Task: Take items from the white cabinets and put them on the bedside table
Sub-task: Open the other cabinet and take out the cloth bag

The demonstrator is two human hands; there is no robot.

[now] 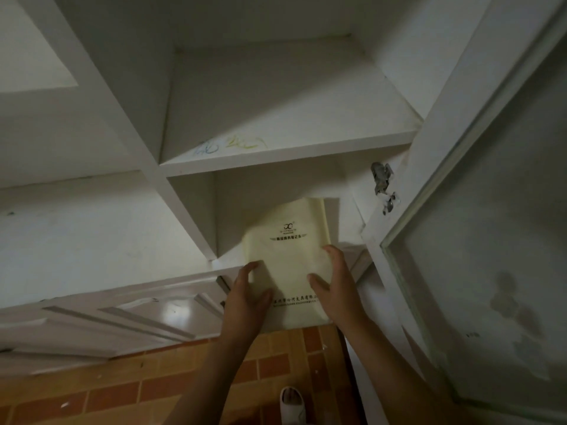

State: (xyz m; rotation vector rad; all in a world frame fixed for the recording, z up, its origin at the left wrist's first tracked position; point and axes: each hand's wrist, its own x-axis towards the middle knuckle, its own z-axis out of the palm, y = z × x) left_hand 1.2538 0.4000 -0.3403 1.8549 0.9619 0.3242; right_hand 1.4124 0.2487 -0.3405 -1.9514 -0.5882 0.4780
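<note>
Head view, looking down and forward: a pale yellow, flat rectangular booklet with dark printed lettering and a small logo (287, 265) sits at the mouth of the lower compartment of the white cabinet (190, 210), its far end inside the opening and its near end sticking out past the shelf edge over the floor. Both bare hands grip it. Left hand (245, 297) holds the left edge, fingers curled along the side and thumb pressed on the cover. Right hand (334, 289) holds the right edge, fingers spread over the side, thumb lying on the cover near the lower line of print.

Upper white shelf board (276, 118) above that compartment is bare apart from blue and yellow crayon scribbles (230, 144) near its front edge. White open cabinet door with a frosted, stained pane (478, 240) stands to the right; a metal hinge (382, 182) shows on the cabinet side just beside the booklet's far corner. White moulded drawer fronts (122, 317) run below to the left.

Floor of orange-brown brick-pattern tiles (107, 397), scuffed with pale specks. One white slipper (293, 404) shows at the bottom edge. Light is dim.
</note>
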